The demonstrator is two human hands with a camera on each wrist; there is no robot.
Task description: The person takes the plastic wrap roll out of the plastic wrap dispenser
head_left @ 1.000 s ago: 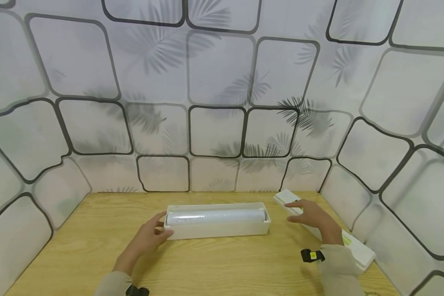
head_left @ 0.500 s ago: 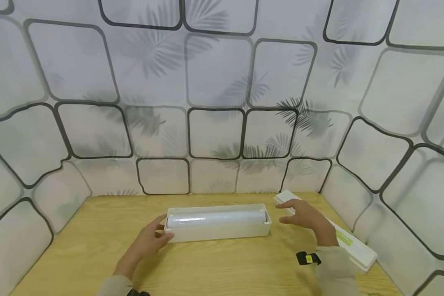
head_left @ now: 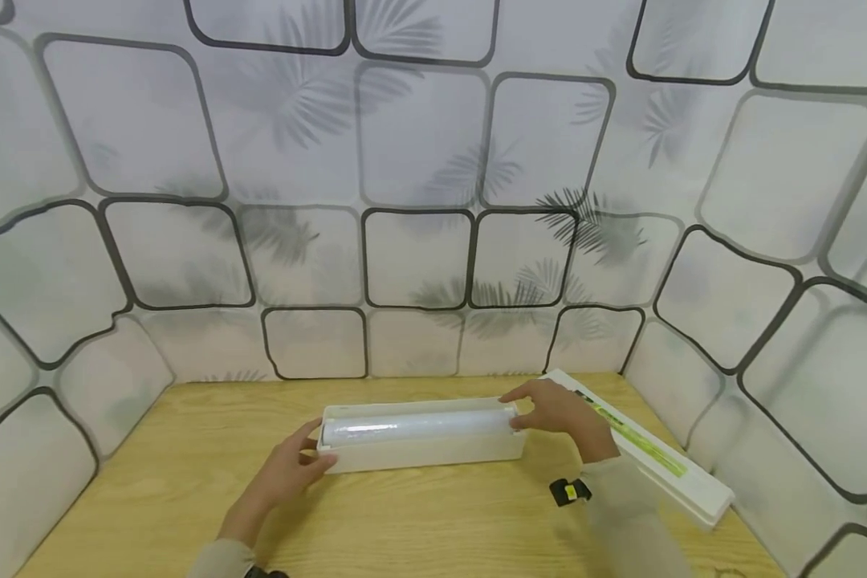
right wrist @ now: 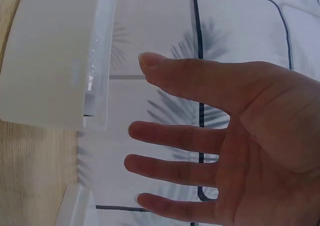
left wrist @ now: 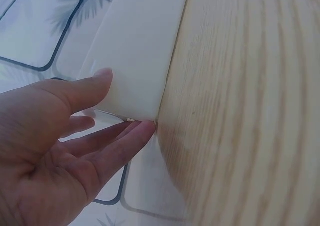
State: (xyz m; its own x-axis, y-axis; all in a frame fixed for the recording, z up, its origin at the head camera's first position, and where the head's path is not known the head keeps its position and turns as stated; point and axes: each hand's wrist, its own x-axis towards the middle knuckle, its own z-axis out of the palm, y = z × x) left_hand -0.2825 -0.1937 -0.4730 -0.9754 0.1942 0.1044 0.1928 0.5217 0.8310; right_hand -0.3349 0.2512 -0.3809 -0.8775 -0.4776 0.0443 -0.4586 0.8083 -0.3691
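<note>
A long white open-topped cling film box [head_left: 426, 455] lies crosswise on the wooden table, with a shiny wrapped roll [head_left: 412, 429] inside. My left hand [head_left: 286, 470] grips the box's left end. In the left wrist view, the thumb of that hand [left wrist: 60, 141] presses the long wall of the box [left wrist: 137, 51] while its fingertips bend round the end. Over the right end of the box is my right hand [head_left: 558, 411]. Seen from the right wrist, this hand [right wrist: 215, 136] has its thumb and fingers spread and straight, apart from the box [right wrist: 45, 61], holding nothing.
The long white lid [head_left: 694, 486] with a green label lies slantwise at the right, partly behind the right arm. Patterned curtain-like walls [head_left: 419, 257] enclose the wooden table [head_left: 405, 522] at the back and both sides.
My right hand has moved left, from above the lid to the right end of the box, uncovering more of the lid's green label. My left hand stays at the box's left end.
</note>
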